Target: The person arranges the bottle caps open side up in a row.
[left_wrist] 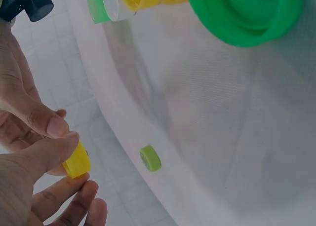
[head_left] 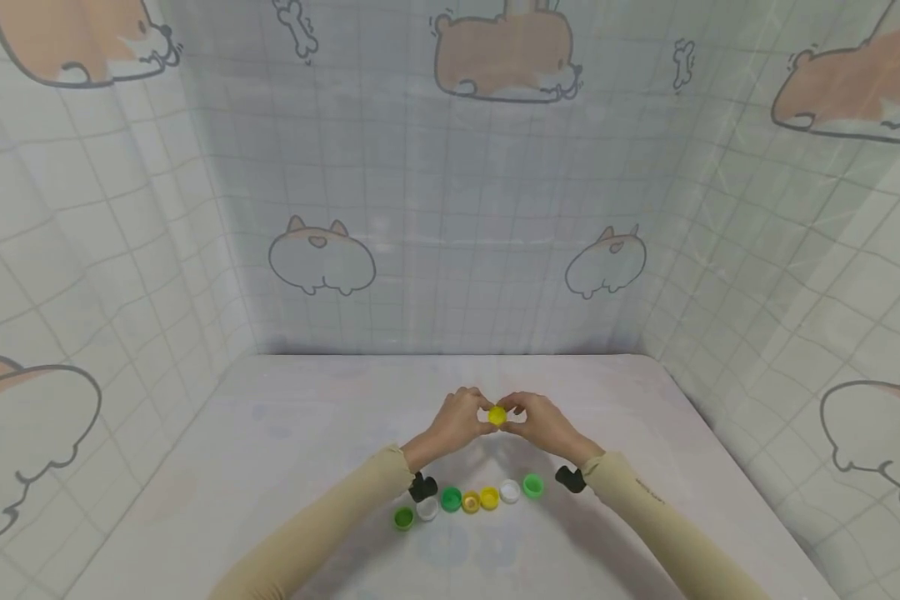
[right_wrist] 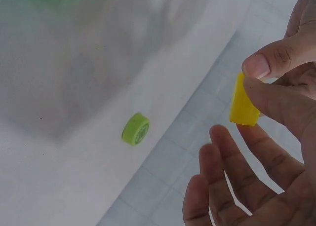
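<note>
A small yellow bottle cap (head_left: pixel 497 415) is held up above the table, between the two hands. My left hand (head_left: pixel 457 421) pinches it from the left with thumb and fingertips. From the other side my right hand (head_left: pixel 546 423) pinches the same cap (right_wrist: pixel 244 102), its thumb and forefinger against the rim and the other fingers loosely bent. In the left wrist view the thumbs partly cover the yellow cap (left_wrist: pixel 77 162). A light green cap (left_wrist: pixel 150 158) lies on the table beyond the hands, apart from them; the hands seem to hide it in the head view.
Nearer the body, several caps stand in a curved row: dark green (head_left: pixel 403 518), white (head_left: pixel 427 509), green (head_left: pixel 451 499), amber (head_left: pixel 471 502), yellow (head_left: pixel 489 498), white (head_left: pixel 509 492) and bright green (head_left: pixel 533 486). Patterned cloth walls (head_left: pixel 450 183) enclose the white table (head_left: pixel 330 392).
</note>
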Demonstrator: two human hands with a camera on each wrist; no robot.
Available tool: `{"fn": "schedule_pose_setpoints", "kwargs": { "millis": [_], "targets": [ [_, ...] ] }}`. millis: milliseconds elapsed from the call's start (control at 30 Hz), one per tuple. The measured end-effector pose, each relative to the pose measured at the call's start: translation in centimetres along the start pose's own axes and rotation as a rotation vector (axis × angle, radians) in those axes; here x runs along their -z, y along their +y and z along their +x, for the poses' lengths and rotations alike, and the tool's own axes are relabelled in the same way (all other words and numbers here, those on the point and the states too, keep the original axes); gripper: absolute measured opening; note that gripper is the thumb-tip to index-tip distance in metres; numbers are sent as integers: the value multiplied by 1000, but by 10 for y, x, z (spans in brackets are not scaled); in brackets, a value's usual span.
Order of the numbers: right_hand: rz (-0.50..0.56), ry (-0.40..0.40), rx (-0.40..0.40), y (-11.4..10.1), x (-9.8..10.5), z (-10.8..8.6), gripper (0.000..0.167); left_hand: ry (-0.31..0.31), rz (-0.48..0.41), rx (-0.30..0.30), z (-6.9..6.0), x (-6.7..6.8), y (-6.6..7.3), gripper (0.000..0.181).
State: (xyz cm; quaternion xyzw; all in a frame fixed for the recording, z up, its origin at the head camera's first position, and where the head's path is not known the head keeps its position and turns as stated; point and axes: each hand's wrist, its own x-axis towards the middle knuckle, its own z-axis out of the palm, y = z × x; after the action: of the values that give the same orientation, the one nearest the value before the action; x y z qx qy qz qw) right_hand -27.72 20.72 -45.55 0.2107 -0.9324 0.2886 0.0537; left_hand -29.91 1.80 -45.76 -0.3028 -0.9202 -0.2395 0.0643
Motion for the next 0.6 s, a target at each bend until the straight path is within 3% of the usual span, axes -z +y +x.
{"fn": "schedule_pose_setpoints", "kwargs": {
  "millis": [167,367,600],
  "targets": [
    [-91,30,19,2,7,-6,33,-9,3,-11,-1,1,7,33],
    [-159,13,47,1,21,-19,30,-50,5,-21,-3,1,23,32],
    [-224,-9,73,-4,37,-36,29,-44,23,-42,-6,-4,42,32]
  ]
}}
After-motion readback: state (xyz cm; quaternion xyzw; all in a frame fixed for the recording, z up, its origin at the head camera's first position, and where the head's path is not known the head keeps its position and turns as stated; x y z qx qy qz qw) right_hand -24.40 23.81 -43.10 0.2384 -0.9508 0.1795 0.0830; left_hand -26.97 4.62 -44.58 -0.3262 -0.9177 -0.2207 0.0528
